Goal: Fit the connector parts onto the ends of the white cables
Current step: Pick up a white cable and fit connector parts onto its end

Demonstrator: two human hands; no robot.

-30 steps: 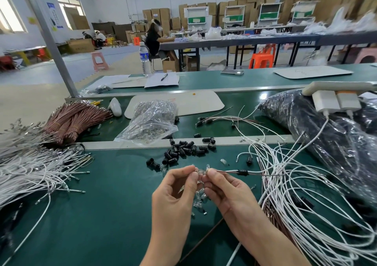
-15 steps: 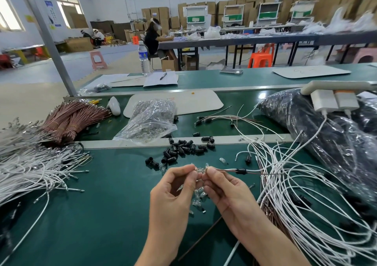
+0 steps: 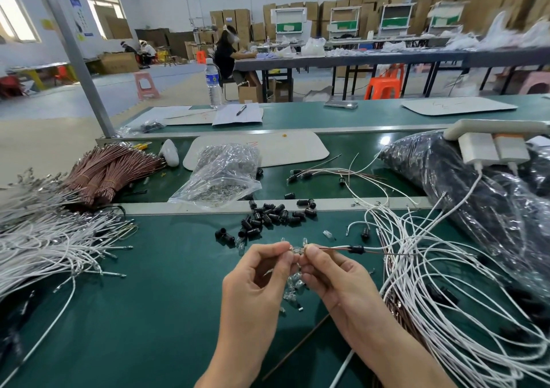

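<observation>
Green surface (image 3: 148, 313): left hand (image 3: 256, 283) pinches a clear bulb (image 3: 294, 250), right hand (image 3: 333, 277) pinches a white cable (image 3: 340, 246); black caps (image 3: 273, 216) at 12 o'clock.

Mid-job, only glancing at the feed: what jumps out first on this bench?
The two hands meet at centre: the left hand pinches a small clear part against the end of a thin cable held by the right hand, with a black sleeve on it just to the right. Behind them lies a heap of black connector parts, and a tangle of white cables sprawls over the right side of the green table.
</observation>
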